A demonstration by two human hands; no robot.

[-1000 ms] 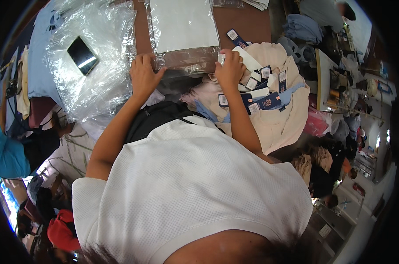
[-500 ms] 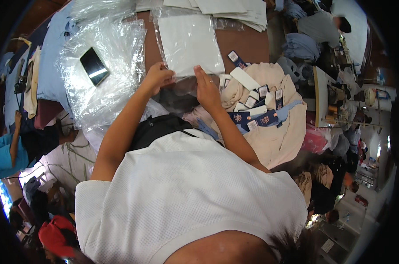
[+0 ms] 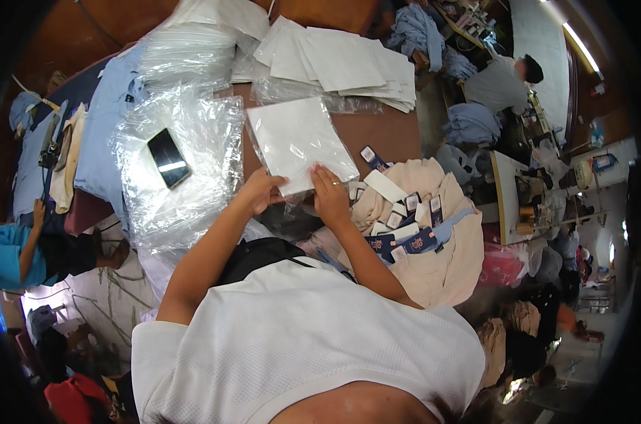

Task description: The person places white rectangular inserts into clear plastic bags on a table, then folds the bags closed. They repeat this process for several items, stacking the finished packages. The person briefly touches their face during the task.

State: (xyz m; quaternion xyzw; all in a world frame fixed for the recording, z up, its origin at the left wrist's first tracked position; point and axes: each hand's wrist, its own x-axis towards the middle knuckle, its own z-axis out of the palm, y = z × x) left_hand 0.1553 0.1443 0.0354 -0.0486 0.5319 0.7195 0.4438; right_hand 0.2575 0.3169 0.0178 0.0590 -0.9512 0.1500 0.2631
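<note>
A white rectangular sheet or board (image 3: 299, 138) lies inside a clear plastic bag (image 3: 345, 164) in front of me, on the brown tabletop. My left hand (image 3: 262, 192) is closed on the bag's near left corner, thumb on top and fingers curled. On the near right part of the bag rests my right hand (image 3: 329, 194), its fingers stretched out flat and a ring on one of them. Its thumb is hidden. A loose clear flap of the bag hangs below the near edge, between both hands.
To the left, a phone (image 3: 168, 159) lies on a pile of clear plastic bags (image 3: 218, 145). White sheets (image 3: 348, 60) are stacked behind. At the right are beige garments (image 3: 440, 272) with navy tags (image 3: 423, 240). Co-workers sit on both sides, including one in grey (image 3: 495, 85).
My left hand now grips the bag's near corner, and my right fingers have come down flat on the bag. The bagged sheet sits more turned. The whole view has shifted, showing more of the table's far side.
</note>
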